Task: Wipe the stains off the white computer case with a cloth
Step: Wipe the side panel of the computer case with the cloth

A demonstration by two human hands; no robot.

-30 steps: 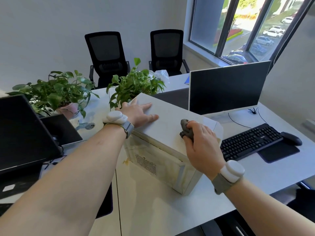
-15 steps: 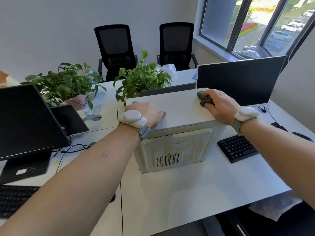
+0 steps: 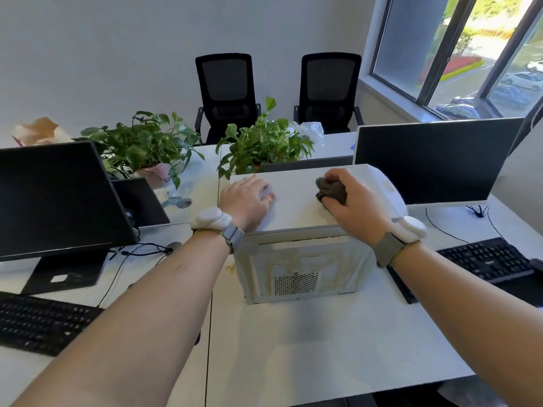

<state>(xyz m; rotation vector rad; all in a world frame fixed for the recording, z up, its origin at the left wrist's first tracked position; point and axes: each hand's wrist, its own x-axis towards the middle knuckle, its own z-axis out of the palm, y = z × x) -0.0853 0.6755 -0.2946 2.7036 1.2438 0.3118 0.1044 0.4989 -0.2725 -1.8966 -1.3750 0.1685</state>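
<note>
Grey crumpled cloth [image 3: 331, 191] clenched in right hand [image 3: 354, 198] on boxy white metal computer case [image 3: 296, 201]; left hand [image 3: 245, 199] flat, bracing. Hard strokes may slide case along the white counter [image 3: 323, 342] onto black keyboard [image 3: 487, 259]; yellowed front stains risk getting missed.

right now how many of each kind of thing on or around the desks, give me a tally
monitors: 2
keyboards: 2
potted plants: 2
office chairs: 2
white computer case: 1
cloth: 1, gripped by the right hand
total: 10
</note>
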